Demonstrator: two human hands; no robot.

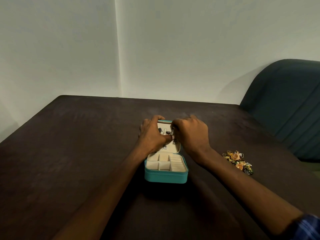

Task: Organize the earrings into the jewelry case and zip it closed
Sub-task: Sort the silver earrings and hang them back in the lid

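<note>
Near the middle of the dark brown table (86, 144), a small teal zip-around jewelry case (165, 176) with a cream lining stands open, its lid (170, 147) raised toward the far edge. The left hand (152, 135) curls its fingers over the lid's top left corner and braces it, thumb laid across the lining. The right hand (189, 134) reaches in from the right, fingers curled at the lid's inner panel, apparently pinching a small dark earring (168, 132) being fixed there; the pinch itself cannot be confirmed.

To do the step well, the lid should be kept steady by the left hand while the right works the hook squarely into the panel, clear of the neighbouring dark pieces so that none tangles or drops into the tray.

A heap of gold and green earrings (238, 161) lies toward the right edge, unsorted. The cream compartments (164, 164) of the base appear unfilled. Hidden: the right fingertips, the lid's right side and the zipper pull. The earrings on the lid are too small to count.
</note>
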